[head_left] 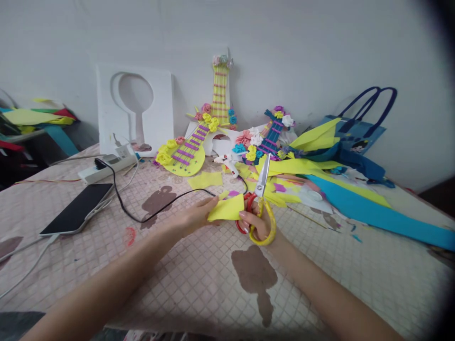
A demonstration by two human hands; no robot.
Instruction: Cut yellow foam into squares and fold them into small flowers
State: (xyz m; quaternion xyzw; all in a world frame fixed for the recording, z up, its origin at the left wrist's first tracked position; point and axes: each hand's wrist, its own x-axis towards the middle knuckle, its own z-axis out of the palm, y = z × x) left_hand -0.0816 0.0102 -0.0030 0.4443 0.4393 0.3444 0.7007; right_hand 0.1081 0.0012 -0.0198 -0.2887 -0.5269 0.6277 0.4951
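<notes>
A small yellow sheet (226, 208) is held up between my two hands above the table. The fingers of my left hand (199, 215) pinch its left edge. My right hand (259, 222) has its fingers round the scissors (262, 182), which have one red and one yellow handle loop, and its thumb touches the right edge of the sheet. The blades point up and away and look closed. Behind my hands lie yellow pieces (206, 180) and a white glue gun (227, 164).
A yellow decorated guitar shape (186, 156) and a blue one (272, 137) lie behind. A phone (78, 208), power strip (106, 166) and cables are at left. Long blue strips (373, 210) and a bag (359, 132) are at right. A white cut-out board (106, 113) leans on the wall.
</notes>
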